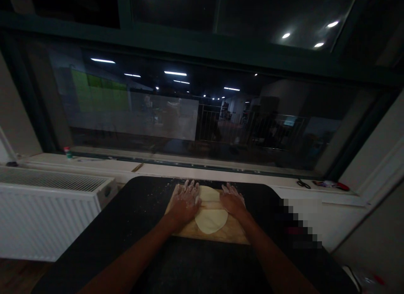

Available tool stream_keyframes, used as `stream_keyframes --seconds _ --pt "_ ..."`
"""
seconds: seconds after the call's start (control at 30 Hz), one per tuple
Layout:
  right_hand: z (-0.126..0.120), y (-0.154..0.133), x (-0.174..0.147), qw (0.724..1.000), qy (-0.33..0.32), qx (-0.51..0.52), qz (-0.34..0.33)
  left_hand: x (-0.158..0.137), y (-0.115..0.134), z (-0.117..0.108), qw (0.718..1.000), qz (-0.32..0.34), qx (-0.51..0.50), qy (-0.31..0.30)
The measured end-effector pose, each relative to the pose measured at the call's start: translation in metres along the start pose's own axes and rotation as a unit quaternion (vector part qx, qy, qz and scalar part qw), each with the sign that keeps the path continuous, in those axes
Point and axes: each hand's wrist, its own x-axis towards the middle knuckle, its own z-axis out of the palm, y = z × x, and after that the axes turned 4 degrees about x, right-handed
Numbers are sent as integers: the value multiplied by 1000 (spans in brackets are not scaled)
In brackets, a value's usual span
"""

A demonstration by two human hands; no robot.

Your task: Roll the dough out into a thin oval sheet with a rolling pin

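Observation:
A pale sheet of rolled-out dough [212,223] lies on a light wooden board [189,231]. Across it runs a thin rolling pin [211,205], whose ends are hidden under my hands. My left hand [187,200] rests palm down over the pin's left end, its floury fingers stretched forward and spread. Over the right end lies my right hand [232,199], also palm down with floured fingers extended. Both hands press on the pin from above rather than wrapping round it.
The board sits on a dark table [132,218] dusted with flour. A white radiator [47,218] stands at the left. Along the windowsill are a small red-capped bottle [68,153], black scissors [303,183] and a colourful packet [330,185]. A wide window [202,117] rises behind.

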Motion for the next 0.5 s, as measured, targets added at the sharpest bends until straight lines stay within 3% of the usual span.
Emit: stream_keyframes --seconds 0.1,0.27,0.5 --pt "-3 -5 -32 1000 23 8 18 -17 9 -9 1000 14 -9 0" --pt "-1 -12 -92 996 81 12 -20 -48 12 -19 998 54 -43 2" --pt "39 -2 -168 984 157 33 -81 -101 -2 -28 991 120 -59 21"
